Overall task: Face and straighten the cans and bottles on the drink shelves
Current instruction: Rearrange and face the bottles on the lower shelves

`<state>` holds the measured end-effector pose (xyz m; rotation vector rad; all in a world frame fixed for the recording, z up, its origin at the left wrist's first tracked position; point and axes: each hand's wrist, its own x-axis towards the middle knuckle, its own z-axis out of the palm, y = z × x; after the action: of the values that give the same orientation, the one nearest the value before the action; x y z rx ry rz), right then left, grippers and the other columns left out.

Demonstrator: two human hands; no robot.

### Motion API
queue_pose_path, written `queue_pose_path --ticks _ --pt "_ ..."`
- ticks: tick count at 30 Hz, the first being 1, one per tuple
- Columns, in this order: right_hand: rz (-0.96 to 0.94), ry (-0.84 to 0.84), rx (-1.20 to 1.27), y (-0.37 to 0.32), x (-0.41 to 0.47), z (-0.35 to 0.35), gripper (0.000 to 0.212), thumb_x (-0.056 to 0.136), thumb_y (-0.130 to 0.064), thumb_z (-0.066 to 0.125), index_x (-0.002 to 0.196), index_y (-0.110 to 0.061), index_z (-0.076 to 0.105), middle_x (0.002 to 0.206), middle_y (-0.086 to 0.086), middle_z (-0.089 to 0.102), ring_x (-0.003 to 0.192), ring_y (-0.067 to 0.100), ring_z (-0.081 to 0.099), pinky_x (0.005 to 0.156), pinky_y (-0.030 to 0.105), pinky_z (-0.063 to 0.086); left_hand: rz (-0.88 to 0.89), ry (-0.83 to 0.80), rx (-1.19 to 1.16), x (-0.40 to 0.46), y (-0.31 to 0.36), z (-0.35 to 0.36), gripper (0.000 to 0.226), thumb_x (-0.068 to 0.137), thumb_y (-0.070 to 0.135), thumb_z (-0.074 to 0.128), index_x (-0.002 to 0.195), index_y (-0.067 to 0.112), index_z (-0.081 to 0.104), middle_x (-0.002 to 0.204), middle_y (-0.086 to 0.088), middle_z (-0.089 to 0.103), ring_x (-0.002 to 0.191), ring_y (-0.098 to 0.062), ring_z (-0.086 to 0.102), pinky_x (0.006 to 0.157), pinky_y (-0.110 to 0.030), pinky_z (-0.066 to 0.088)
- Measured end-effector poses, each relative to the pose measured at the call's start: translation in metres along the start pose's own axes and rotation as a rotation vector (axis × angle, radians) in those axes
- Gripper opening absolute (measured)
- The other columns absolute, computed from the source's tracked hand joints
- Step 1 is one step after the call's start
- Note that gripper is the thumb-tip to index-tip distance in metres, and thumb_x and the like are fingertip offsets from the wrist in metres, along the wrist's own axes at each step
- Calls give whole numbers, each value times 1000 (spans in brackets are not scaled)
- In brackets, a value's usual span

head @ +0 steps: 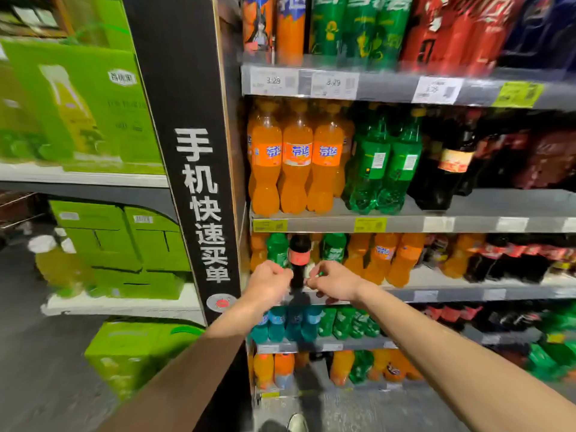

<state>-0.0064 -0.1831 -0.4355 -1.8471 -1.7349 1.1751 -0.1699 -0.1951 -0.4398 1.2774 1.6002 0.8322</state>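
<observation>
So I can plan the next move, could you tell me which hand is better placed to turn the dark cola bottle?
Probably the left hand: it grips the dark cola bottle, while the right hand only touches it.

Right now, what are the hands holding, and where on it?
Both hands, left and right, grip the dark cola bottle low on its body, below the red label.

shelves (467,224) of upright soda bottles (296,173)
</observation>
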Motion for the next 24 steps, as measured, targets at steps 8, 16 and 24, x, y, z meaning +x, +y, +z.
queue_pose_path --ticks 8,16,24 --pt "10 204 -136 51 143 6 43 86 -47 73 104 -10 59 90 1 62 90 25 63 72 30 46 43 185 -157 121 -51 60 24 93 7 64 81 20 48 85 -6 56 92 -26 57 78 -27 47" --pt "-316 184 153 127 232 45 75 62 -61 87 118 -21 55 105 -5 73 86 9 68 70 27 54 401 375 -86 170 -115 123 7 90 17 65 94 15 60 91 -2 65 89 -20 62 85 -39 50" --pt "-472 288 406 137 202 59 49 69 -19 90 102 -17 54 89 -3 68 73 10 65 51 17 49 332 515 -82 131 -134 152 15 95 28 62 104 19 54 89 1 65 84 -19 61 70 -32 41"
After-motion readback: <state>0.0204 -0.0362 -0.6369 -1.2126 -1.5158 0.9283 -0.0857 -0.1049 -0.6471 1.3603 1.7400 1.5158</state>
